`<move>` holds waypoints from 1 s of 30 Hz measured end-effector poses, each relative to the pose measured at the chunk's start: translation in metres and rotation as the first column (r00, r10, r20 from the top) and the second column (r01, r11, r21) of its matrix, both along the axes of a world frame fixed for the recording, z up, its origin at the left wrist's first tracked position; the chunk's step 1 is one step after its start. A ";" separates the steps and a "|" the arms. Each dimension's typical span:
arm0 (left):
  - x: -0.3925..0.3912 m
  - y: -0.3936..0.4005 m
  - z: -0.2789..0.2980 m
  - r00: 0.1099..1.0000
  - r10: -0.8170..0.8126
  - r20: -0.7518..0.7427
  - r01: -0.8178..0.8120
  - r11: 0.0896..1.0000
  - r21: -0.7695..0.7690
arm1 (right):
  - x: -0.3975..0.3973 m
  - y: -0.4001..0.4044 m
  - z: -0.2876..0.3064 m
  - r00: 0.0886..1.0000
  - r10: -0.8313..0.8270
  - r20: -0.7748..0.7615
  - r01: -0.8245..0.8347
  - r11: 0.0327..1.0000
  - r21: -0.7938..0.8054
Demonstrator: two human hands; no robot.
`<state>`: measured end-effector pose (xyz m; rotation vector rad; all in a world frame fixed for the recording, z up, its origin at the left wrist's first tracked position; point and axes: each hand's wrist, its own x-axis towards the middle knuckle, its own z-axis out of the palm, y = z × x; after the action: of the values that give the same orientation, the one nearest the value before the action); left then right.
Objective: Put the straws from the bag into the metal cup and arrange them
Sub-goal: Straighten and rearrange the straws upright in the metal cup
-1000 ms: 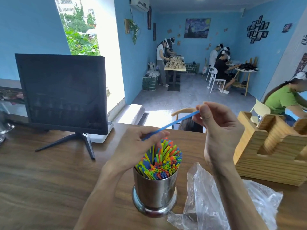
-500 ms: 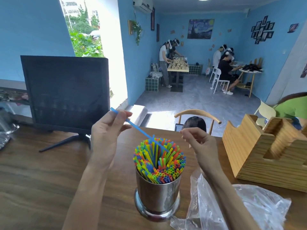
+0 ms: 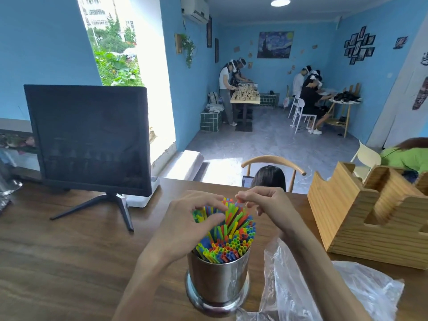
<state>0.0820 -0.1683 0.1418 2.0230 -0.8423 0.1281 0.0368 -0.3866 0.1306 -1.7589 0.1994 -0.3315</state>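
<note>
While both hands work over the cup point(image 3: 218, 281) at bottom centre, the straws point(image 3: 228, 237) stand packed inside it, their coloured tops fanning above the rim. Left hand point(image 3: 185, 225) lies on the straws' left side, fingers curled, thumb and forefinger closing on a few tips. Right hand point(image 3: 266, 205) hovers at the upper right of the bunch, fingertips pinching one orange tip. Just right of the cup, the clear bag point(image 3: 324, 290) lies crumpled on the table point(image 3: 69, 262). A monitor point(image 3: 88, 140) stands at left, a wooden rack point(image 3: 370, 216) at right.
</note>
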 end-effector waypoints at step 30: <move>0.003 -0.013 0.011 0.993 -0.112 0.043 0.113 0.994 -0.006 | 0.011 -0.008 0.001 0.977 0.163 -0.138 -0.189 0.960 -0.205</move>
<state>0.0854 -0.1818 0.1533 1.9655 -0.9791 0.1117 0.0477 -0.3943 0.1317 -1.9999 0.0931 -0.1207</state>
